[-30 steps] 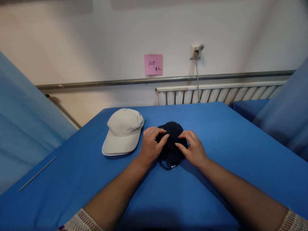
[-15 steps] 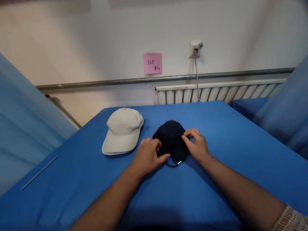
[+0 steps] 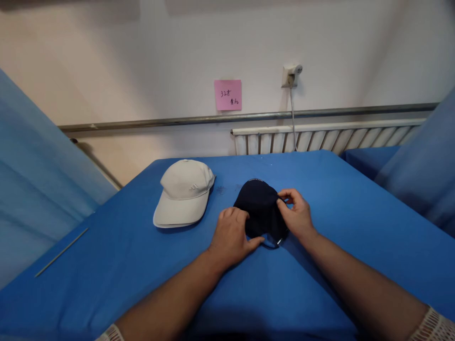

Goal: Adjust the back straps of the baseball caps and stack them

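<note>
A dark navy baseball cap (image 3: 261, 201) lies on the blue-covered table, its brim at the far side and its back strap loop facing me. My right hand (image 3: 296, 213) pinches the cap's right edge between thumb and fingertips. At the cap's near left side, my left hand (image 3: 232, 237) curls round the edge, thumb by the strap opening; its fingertips are partly hidden behind the cloth. To the left sits a light beige baseball cap (image 3: 185, 182), upright with its brim toward me, touched by neither hand.
A thin stick (image 3: 62, 252) lies near the left edge of the blue table cover (image 3: 117, 265). Blue curtains (image 3: 31, 180) hang at both sides. Behind are a metal rail (image 3: 170, 121), a radiator (image 3: 320, 137), a plugged-in socket (image 3: 289, 76) and a pink note (image 3: 228, 94).
The navy cap and both hands have shifted slightly to the right. My left hand has also come a little nearer to me along the cap's edge.
</note>
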Demonstrator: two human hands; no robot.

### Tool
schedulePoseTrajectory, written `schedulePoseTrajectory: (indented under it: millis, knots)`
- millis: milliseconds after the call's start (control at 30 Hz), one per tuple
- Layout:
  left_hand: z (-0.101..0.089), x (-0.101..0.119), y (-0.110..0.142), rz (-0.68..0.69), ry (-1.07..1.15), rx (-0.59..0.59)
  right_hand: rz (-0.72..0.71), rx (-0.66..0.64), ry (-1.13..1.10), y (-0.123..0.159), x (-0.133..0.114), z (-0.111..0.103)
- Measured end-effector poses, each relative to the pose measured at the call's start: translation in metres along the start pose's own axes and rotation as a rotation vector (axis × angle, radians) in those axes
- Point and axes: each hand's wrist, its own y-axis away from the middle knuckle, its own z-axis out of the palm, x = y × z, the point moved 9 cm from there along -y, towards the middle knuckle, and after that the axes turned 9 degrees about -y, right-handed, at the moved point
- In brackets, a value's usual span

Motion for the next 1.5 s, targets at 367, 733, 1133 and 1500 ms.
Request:
schedulePoseTrajectory:
  millis: [367, 733, 1133, 1500]
  knots:
    - [0.008, 0.009, -0.001, 0.044, -0.033, 0.027, -0.491, -0.5, 0.428, 0.013, -0.052, 0.047]
    - [-0.001, -0.002, -0.004, 0.011, 0.035, 0.197, -0.299, -0.11, 0.151, -0.009, -0.054, -0.009]
    - [0.004, -0.005, -0.01, -0.006, 0.022, 0.159, -0.388, -0.387, 0.344, 0.001, -0.053, 0.042]
    - [0.001, -0.019, -0.009, 0.002, 0.163, 0.223, -0.199, -0.119, 0.202, -0.005, -0.06, -0.006]
